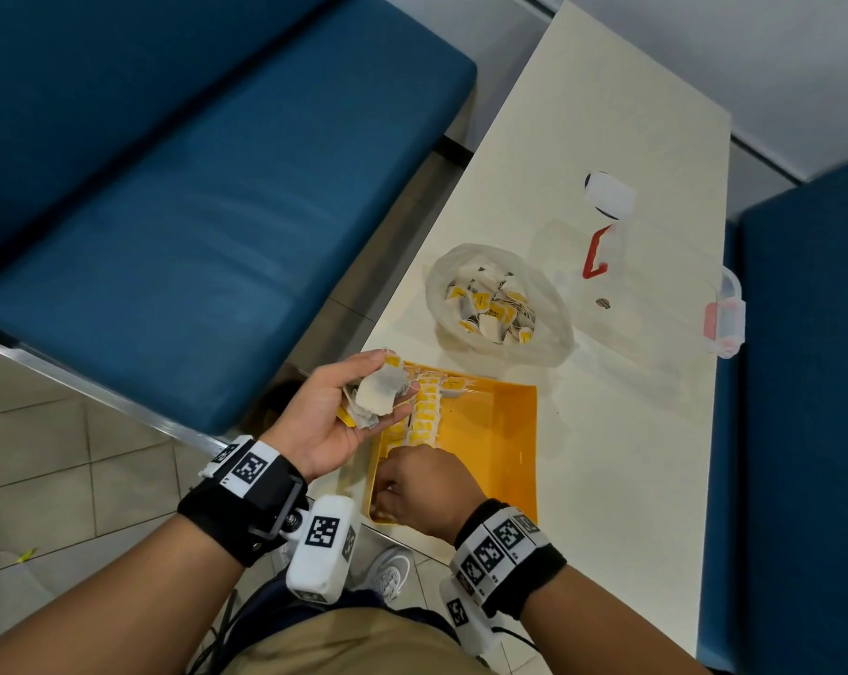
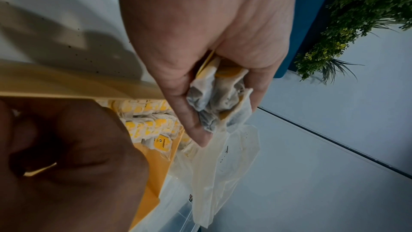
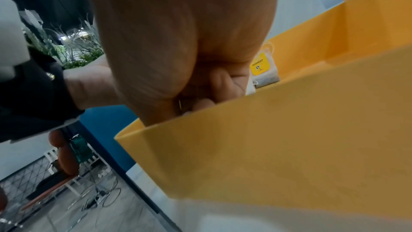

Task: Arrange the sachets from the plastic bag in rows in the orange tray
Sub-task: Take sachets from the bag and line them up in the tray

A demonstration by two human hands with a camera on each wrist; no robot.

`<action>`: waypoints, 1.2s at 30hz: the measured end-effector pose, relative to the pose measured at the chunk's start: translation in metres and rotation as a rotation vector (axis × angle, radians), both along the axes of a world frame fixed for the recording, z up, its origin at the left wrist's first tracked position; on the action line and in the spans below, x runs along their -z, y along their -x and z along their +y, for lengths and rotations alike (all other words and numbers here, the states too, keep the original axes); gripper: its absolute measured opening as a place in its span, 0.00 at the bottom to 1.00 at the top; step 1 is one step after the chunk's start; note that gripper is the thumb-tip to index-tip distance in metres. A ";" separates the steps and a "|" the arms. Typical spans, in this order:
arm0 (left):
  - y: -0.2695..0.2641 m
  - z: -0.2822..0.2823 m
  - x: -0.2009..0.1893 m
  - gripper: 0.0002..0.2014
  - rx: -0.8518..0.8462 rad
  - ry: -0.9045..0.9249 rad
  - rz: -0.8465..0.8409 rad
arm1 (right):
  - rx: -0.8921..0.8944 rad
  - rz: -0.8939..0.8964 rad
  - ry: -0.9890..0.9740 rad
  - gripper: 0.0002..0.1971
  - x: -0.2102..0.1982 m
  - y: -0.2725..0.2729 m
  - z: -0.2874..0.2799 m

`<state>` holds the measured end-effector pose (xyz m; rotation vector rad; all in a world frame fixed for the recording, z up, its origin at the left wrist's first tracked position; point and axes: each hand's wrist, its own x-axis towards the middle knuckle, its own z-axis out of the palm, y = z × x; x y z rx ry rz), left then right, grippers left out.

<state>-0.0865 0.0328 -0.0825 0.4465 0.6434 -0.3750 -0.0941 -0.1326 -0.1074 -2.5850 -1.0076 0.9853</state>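
Observation:
My left hand [image 1: 383,389] hovers palm-up over the tray's left edge and grips a bunch of white sachets [image 1: 368,411] with yellow tags, also seen in the left wrist view as a bunch of sachets [image 2: 218,94]. The orange tray [image 1: 500,431] sits at the table's near edge, with rows of sachets [image 1: 427,411] standing along its left side. My right hand [image 1: 388,494] reaches into the tray's near left corner with its fingers [image 3: 223,84] curled round a mostly hidden sachet. One tagged sachet [image 3: 260,66] stands just beyond them. The clear plastic bag [image 1: 500,299], further back, holds several more sachets.
A clear plastic box [image 1: 656,285] with red latches stands right of the bag, and its lid [image 1: 724,319] hangs over the table's right edge. A white object [image 1: 607,192] lies further back. Blue benches [image 1: 193,211] flank the narrow cream table [image 1: 607,479].

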 end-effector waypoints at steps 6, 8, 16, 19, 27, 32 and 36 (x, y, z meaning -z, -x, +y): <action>-0.001 0.004 0.001 0.12 -0.002 -0.006 -0.010 | 0.285 0.132 -0.256 0.03 -0.022 -0.013 -0.017; -0.002 0.004 0.000 0.11 -0.005 -0.015 -0.011 | 0.463 0.169 -0.405 0.02 -0.036 -0.021 -0.028; -0.002 -0.003 -0.002 0.16 0.073 -0.008 -0.055 | 0.866 0.324 -0.671 0.05 -0.074 -0.049 -0.039; -0.001 -0.002 -0.004 0.12 0.140 0.008 -0.095 | 0.946 0.348 -0.667 0.04 -0.075 -0.057 -0.039; 0.003 0.003 -0.003 0.14 0.283 0.063 -0.177 | 1.013 0.493 -0.600 0.01 -0.077 -0.065 -0.039; 0.002 0.000 -0.005 0.20 0.350 0.048 -0.290 | 1.107 0.735 -0.542 0.06 -0.078 -0.067 -0.039; 0.001 -0.003 -0.003 0.27 0.361 0.053 -0.406 | 1.148 0.834 -0.480 0.06 -0.080 -0.070 -0.038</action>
